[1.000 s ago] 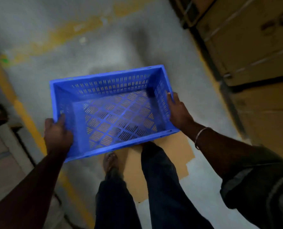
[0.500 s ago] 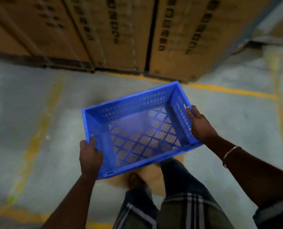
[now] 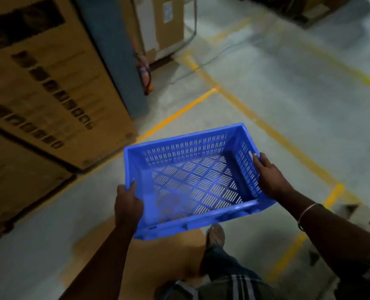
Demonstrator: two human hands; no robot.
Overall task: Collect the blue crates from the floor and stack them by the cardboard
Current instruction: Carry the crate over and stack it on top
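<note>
One blue crate (image 3: 192, 180) up in the air, and two hands on it: the left hand (image 3: 128, 204), the right hand (image 3: 270, 178). One flat cardboard sheet (image 3: 153, 256) on the floor. One fire extinguisher (image 3: 144, 76) by the pillar. One bangle (image 3: 307, 211).

The crate (image 3: 192, 180) at the centre of the frame was bright blue, its walls pierced by rows of short slots and its base by a diamond lattice of slotted panels. The floor (image 3: 288, 109) was pale grey, crossed by yellow-orange painted lines (image 3: 272, 135). At the upper left, the cardboard boxes (image 3: 50, 94) were tan, printed with rows of dark marks. A brown cardboard sheet (image 3: 158, 260) lay at the lower centre. A thin pale bangle (image 3: 307, 211) circled the wrist at the right.
</note>
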